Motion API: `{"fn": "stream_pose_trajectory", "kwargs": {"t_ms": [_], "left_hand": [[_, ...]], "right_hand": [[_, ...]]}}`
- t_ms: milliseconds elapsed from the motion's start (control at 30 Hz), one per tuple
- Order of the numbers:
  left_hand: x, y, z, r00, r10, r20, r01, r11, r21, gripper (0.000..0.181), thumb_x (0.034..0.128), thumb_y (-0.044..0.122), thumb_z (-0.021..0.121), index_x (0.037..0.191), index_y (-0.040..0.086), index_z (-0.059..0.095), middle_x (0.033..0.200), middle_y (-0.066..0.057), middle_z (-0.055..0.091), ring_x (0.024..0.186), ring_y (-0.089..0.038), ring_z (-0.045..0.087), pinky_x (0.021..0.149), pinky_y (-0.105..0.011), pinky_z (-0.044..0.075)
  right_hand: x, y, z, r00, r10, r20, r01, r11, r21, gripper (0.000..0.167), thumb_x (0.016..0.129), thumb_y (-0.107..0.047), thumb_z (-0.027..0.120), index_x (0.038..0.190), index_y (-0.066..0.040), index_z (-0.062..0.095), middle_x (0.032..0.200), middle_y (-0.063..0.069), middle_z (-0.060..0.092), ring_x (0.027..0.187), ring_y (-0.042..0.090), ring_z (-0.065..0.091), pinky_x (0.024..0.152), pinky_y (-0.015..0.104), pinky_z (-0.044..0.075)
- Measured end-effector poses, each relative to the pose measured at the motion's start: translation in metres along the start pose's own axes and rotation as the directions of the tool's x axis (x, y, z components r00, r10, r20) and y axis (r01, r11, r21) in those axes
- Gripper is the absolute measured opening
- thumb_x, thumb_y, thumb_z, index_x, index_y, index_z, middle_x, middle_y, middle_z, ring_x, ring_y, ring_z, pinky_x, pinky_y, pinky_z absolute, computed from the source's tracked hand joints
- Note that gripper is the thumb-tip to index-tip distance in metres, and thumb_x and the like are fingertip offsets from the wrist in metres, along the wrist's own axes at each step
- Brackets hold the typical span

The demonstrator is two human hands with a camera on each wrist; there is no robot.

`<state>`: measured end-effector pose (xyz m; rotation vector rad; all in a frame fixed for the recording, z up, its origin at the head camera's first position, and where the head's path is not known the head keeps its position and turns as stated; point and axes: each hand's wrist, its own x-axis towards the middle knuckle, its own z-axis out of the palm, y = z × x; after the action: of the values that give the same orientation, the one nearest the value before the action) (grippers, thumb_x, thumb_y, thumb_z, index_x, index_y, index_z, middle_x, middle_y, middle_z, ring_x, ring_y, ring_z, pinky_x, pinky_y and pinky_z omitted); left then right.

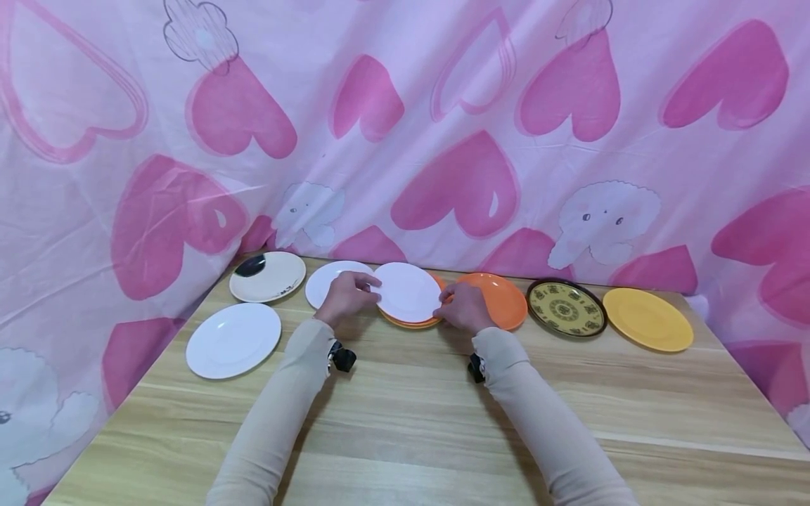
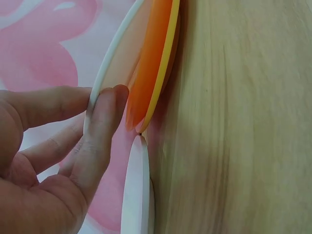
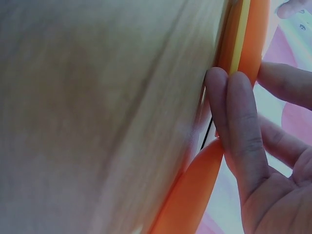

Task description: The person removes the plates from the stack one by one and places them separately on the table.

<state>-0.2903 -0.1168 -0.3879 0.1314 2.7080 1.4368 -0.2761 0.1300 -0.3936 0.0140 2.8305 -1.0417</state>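
A white plate (image 1: 408, 292) is tilted over a stack of an orange plate (image 2: 148, 63) and a yellow plate (image 2: 165, 63). My left hand (image 1: 350, 295) pinches its left edge, which stands raised apart from the orange plate in the left wrist view. At the other side, my right hand (image 1: 465, 307) pinches the rim of the white plate. Two of its fingers (image 3: 243, 112) lie against the edges of the orange and yellow plates in the right wrist view; the exact contact with the white rim is partly hidden.
Left of the stack lie a second white plate (image 1: 329, 277), a cream plate (image 1: 278, 277) with a black patch, and another white plate (image 1: 234, 341). To the right are an orange plate (image 1: 500, 299), a patterned plate (image 1: 566, 309) and a yellow plate (image 1: 648, 320). A heart-printed curtain (image 1: 455, 183) hangs behind.
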Motion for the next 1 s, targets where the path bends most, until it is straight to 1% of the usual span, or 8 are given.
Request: {"fn": "stream_pose_trajectory", "kwargs": {"t_ms": [200,300,467,567,733,800,1000], "left_hand": [[-0.004,-0.009,-0.006,1.000,0.003,0.008,-0.002,0.997,-0.082,0.035,0.0817,0.006,0.073,0.116,0.001,0.073,0.088,-0.004,0.059,0.084,-0.013,0.053,0.067,-0.018,0.046],[-0.006,-0.013,-0.010,1.000,0.007,0.012,-0.006,0.995,-0.104,0.036,0.0823,0.005,0.072,0.117,0.000,0.072,0.087,-0.003,0.058,0.083,-0.011,0.052,0.066,-0.017,0.047],[-0.011,-0.019,-0.020,0.999,0.023,0.023,-0.020,0.993,-0.118,0.037,0.0829,0.004,0.070,0.119,-0.001,0.070,0.088,-0.004,0.059,0.084,-0.012,0.052,0.069,-0.015,0.049],[-0.013,-0.023,-0.028,0.999,0.014,0.039,-0.009,0.991,-0.134,0.038,0.0839,0.004,0.069,0.121,-0.001,0.070,0.093,-0.006,0.059,0.089,-0.016,0.052,0.071,-0.017,0.050],[-0.017,-0.030,-0.039,0.998,0.002,0.067,0.005,0.994,-0.105,0.038,0.0870,0.004,0.067,0.125,0.001,0.068,0.100,-0.009,0.059,0.097,-0.019,0.051,0.075,-0.018,0.047],[-0.018,-0.032,-0.042,0.997,0.005,0.079,0.002,0.996,-0.093,0.038,0.0876,0.004,0.066,0.125,0.001,0.068,0.100,-0.009,0.059,0.096,-0.018,0.051,0.076,-0.017,0.045],[-0.023,-0.034,-0.052,0.989,0.011,0.144,0.003,0.995,-0.099,0.040,0.0892,0.000,0.060,0.129,-0.004,0.063,0.105,-0.014,0.057,0.090,-0.016,0.054,0.072,-0.016,0.049]], "right_hand": [[0.000,0.003,0.001,0.998,-0.055,-0.011,0.055,0.997,-0.051,0.031,0.083,-0.017,0.079,0.108,-0.001,0.072,0.095,0.013,0.076,0.067,0.014,0.072,0.079,0.034,0.058],[-0.001,0.001,0.001,0.999,-0.052,-0.006,0.052,0.998,-0.043,0.034,0.084,-0.016,0.078,0.112,0.000,0.072,0.103,0.015,0.075,0.069,0.017,0.074,0.082,0.036,0.059],[-0.002,-0.001,0.000,1.000,-0.031,0.002,0.031,1.000,-0.007,0.036,0.085,-0.015,0.077,0.116,0.001,0.071,0.112,0.018,0.074,0.073,0.021,0.076,0.077,0.034,0.060],[-0.002,-0.001,-0.001,1.000,-0.022,0.004,0.022,1.000,-0.001,0.036,0.085,-0.015,0.077,0.116,0.001,0.071,0.115,0.019,0.073,0.072,0.020,0.075,0.075,0.032,0.060],[0.000,0.000,-0.002,1.000,-0.019,0.006,0.019,1.000,0.001,0.037,0.084,-0.014,0.078,0.117,0.002,0.070,0.114,0.019,0.073,0.069,0.015,0.074,0.076,0.032,0.060],[0.000,0.000,-0.002,1.000,-0.014,0.005,0.014,1.000,0.004,0.038,0.084,-0.015,0.078,0.117,0.002,0.071,0.114,0.019,0.072,0.068,0.014,0.073,0.076,0.032,0.060],[0.000,-0.001,-0.001,1.000,0.004,0.000,-0.004,1.000,0.021,0.038,0.083,-0.016,0.080,0.117,0.001,0.071,0.116,0.018,0.072,0.067,0.013,0.072,0.074,0.030,0.060]]}}
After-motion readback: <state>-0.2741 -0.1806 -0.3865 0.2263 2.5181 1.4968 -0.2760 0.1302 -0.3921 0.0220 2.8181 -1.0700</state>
